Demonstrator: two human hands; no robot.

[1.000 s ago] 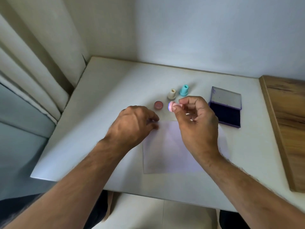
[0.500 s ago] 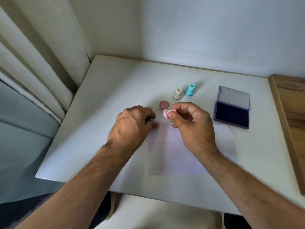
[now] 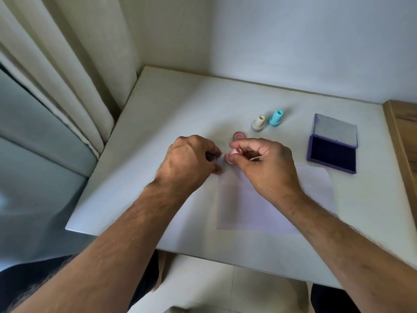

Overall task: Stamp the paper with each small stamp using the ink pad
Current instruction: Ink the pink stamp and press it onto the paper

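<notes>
My right hand [image 3: 264, 168] pinches a small pink stamp [image 3: 231, 155] by its handle, tilted, just over the top left corner of the white paper [image 3: 252, 211]. My left hand [image 3: 189, 161] rests with curled fingers on that corner's left edge; whether it holds anything is hidden. A round red-brown cap [image 3: 239, 136] lies on the table just behind the right hand. Beyond it a cream stamp [image 3: 258, 123] and a teal stamp [image 3: 276, 118] stand upright. The purple ink pad [image 3: 331, 154] lies open at the right, lid folded back.
The white table [image 3: 158, 136] sits in a corner, with curtains [image 3: 67, 71] at the left and a wall behind. A wooden surface [image 3: 404, 141] borders the table's right side. The table's front edge runs under my forearms.
My right hand has carried the pink stamp down and to the left, from above the paper's top edge to its top left corner. The left hand stays at that corner.
</notes>
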